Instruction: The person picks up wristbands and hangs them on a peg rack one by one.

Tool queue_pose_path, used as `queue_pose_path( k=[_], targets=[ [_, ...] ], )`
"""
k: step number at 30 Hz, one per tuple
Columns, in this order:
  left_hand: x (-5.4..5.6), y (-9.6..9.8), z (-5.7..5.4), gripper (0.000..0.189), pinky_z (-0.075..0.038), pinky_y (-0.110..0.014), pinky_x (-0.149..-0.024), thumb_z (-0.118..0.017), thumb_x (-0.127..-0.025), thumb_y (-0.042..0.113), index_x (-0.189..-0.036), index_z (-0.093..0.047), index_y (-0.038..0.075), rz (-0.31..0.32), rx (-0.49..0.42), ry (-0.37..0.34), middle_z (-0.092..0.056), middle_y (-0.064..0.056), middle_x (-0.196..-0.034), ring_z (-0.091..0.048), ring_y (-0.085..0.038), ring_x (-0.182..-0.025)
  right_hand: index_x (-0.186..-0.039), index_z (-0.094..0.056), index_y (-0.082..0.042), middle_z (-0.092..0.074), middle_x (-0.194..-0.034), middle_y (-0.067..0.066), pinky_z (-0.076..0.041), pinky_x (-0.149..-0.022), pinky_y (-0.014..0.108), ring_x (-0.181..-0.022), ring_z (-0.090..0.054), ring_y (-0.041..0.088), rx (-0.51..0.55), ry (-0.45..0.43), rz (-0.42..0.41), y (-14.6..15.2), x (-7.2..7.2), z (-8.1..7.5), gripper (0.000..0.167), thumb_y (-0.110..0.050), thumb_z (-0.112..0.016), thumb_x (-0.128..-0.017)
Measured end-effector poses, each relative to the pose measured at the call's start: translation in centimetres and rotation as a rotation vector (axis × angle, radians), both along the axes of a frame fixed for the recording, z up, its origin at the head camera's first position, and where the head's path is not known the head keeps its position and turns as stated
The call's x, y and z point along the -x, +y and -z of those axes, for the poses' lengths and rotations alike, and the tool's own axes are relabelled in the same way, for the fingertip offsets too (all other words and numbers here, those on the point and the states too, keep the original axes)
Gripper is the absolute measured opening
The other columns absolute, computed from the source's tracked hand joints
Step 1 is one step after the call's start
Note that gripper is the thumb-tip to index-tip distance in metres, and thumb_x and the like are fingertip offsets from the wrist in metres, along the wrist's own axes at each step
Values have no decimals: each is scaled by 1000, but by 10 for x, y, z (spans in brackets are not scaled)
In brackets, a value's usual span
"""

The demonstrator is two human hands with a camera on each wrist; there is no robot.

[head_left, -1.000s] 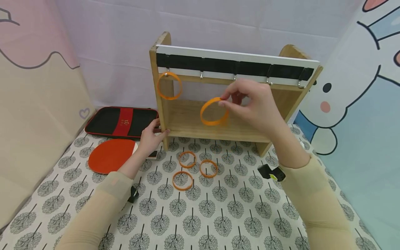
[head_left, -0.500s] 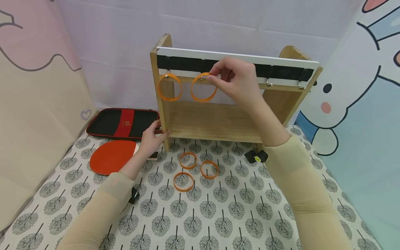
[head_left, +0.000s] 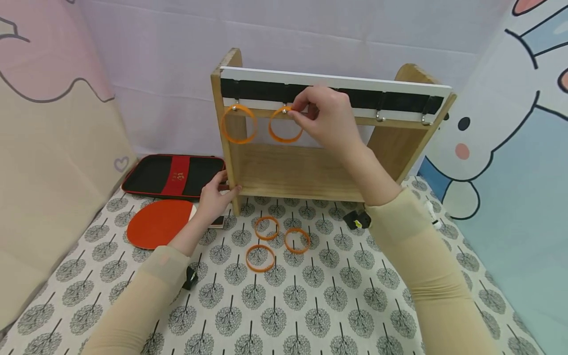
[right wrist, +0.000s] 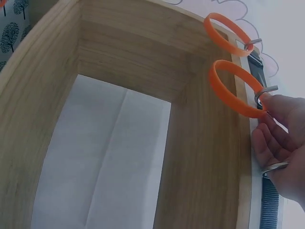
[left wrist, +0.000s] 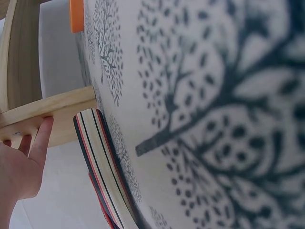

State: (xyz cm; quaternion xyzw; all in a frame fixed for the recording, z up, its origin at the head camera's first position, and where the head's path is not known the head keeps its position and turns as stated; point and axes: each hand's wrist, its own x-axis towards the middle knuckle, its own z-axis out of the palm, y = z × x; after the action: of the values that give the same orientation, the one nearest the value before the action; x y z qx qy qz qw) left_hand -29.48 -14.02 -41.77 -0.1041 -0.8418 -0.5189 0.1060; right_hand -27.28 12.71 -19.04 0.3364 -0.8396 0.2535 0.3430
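Note:
At the second hook of a wooden shelf [head_left: 301,170], my right hand [head_left: 328,116] pinches an orange silicone wristband [head_left: 286,140] by its upper right edge. In the right wrist view, the metal hook pokes through this wristband [right wrist: 224,93]. Another orange wristband [head_left: 239,142] hangs from the leftmost hook. My left hand [head_left: 215,197] grips the lower part of the shelf's left side panel, thumb toward the front; the left wrist view has its fingers [left wrist: 42,143] against the wood. Three more orange wristbands lie on the tablecloth, one of them [head_left: 260,269] nearest me.
A red table tennis bat [head_left: 159,224] lies left of the shelf, partly behind my left forearm. Beyond it is a black case [head_left: 148,172] with a red stripe. More hooks, including the rightmost hook [head_left: 426,120], line the shelf's white-and-black strip [head_left: 406,101].
My right hand has lifted the wristband up and left from in front of the shelf to the second hook, over which its ring now sits. The left hand stays on the panel.

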Motion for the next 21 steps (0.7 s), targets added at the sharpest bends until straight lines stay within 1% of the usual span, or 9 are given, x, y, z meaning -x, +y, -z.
queue_pose_path(
  k=[3,6,8,10,12,15,17,21],
  targets=[
    [1,0,0,55,-57,-44,-77,-64,-90,26,-140,-43,14,1,-1,-1,-52,-15,-129,-60,-32,-110,-86,-68,-2,-64,-79,6,-39,-61,20,-66,-50,14,-13,9,2,0,0,1,12,-14,-71,-85],
    [1,1,-1,55,-56,-45,-77,-64,-90,26,-140,-43,14,8,-4,0,-53,-16,-129,-60,-32,-110,-86,-69,-3,-65,-79,6,-42,-62,20,-67,-50,14,-1,6,-9,2,-1,1,13,-15,-72,-84],
    [0,1,-1,55,-56,-46,-78,-64,-90,26,-140,-43,13,13,-4,-1,-53,-16,-129,-60,-33,-110,-86,-69,-3,-65,-80,5,-44,-63,20,-67,-51,13,20,5,-24,4,-3,0,14,-16,-73,-83],
    [0,1,-1,56,-56,-46,-78,-64,-91,27,-140,-43,13,17,-1,0,-53,-17,-129,-60,-33,-110,-86,-69,-2,-66,-81,6,-47,-65,21,-68,-53,12,38,24,-52,7,-5,-2,15,-16,-74,-82],
    [0,0,-1,56,-56,-46,-78,-63,-91,28,-140,-42,12,20,4,1,-53,-17,-129,-60,-34,-110,-86,-69,-1,-67,-83,6,-49,-67,22,-70,-56,12,51,53,-70,10,-9,-3,16,-16,-75,-81],
    [1,0,0,56,-56,-47,-78,-63,-91,28,-140,-42,12,20,4,5,-52,-17,-130,-60,-34,-110,-87,-70,-2,-68,-84,6,-49,-72,23,-75,-58,14,60,96,-88,14,-17,-6,16,-15,-76,-81],
    [1,0,0,56,-56,-47,-78,-63,-91,28,-140,-42,13,19,1,6,-52,-17,-130,-60,-34,-110,-88,-71,-3,-69,-86,5,-48,-75,24,-80,-58,14,62,95,-82,17,-22,-8,16,-16,-75,-81],
    [2,1,1,57,-56,-47,-79,-63,-91,29,-141,-42,13,21,0,5,-52,-16,-130,-60,-34,-110,-91,-71,-4,-69,-89,4,-48,-80,26,-87,-58,14,55,57,-79,23,-36,-7,16,-16,-75,-82]
  ],
)
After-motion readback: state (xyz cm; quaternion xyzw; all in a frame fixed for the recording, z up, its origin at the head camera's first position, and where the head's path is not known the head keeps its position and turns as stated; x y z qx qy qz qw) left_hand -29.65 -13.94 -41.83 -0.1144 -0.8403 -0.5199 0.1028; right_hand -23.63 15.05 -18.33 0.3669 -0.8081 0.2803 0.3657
